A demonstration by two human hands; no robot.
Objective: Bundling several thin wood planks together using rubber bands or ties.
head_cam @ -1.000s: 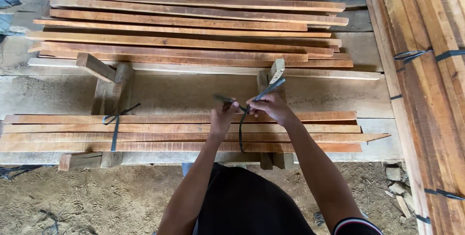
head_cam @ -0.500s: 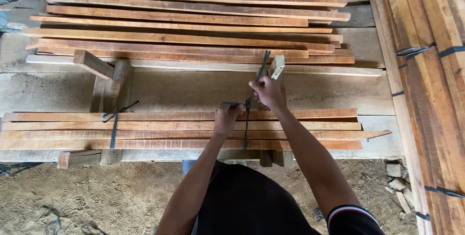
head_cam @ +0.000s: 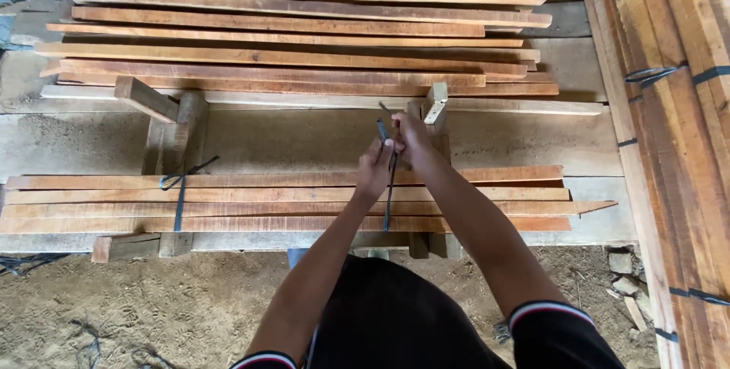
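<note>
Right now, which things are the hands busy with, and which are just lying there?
Busy with: left hand and right hand on the dark strap around the near slat bundle.

Lying about: far slat pile, strapped stack, stones.

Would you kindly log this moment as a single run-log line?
left hand: grips dark strap | right hand: pulls strap end up | strap: around near slat bundle | second strap: already tied at left

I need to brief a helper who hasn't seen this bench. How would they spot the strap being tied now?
On the near bundle of slats, two dark straps cross. The strap right of centre is pulled up by both hands; the left strap lies knotted, untouched.
</note>
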